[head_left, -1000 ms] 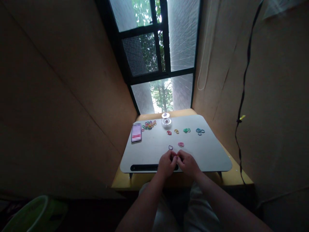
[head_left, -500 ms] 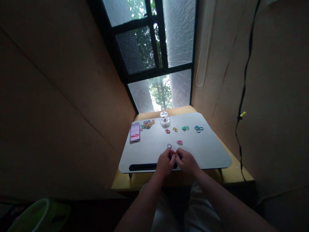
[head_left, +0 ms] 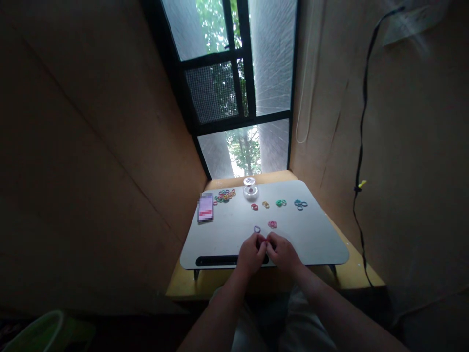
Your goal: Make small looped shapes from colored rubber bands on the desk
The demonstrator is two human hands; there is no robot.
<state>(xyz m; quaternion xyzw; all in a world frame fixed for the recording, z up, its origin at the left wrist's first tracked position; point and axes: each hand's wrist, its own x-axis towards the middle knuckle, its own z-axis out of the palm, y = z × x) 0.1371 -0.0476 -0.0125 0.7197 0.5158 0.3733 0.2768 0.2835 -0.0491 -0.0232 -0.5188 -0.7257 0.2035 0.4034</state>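
My left hand (head_left: 252, 253) and my right hand (head_left: 281, 251) meet at the front edge of the white lap table (head_left: 227, 239). Fingers of both are pinched together, on something small and reddish that I cannot make out. Just beyond them lie a purple band (head_left: 257, 229) and a cluster of pink bands (head_left: 272, 224). Farther back sit small groups of red bands (head_left: 254, 207), yellow bands (head_left: 266, 205), green bands (head_left: 281, 203) and blue bands (head_left: 300, 205). A mixed pile of coloured bands (head_left: 225, 196) lies at the back left.
A clear round container (head_left: 250, 189) stands at the back of the table. A phone (head_left: 205, 208) lies at the left edge. The black slot (head_left: 216, 260) runs along the front. A green basket (head_left: 54, 332) is at the lower left, and a black cord (head_left: 361, 146) hangs at right.
The camera view has tilted slightly, so the table and window appear lower. My hands remain together in nearly the same place on the table, with only slight finger movement.
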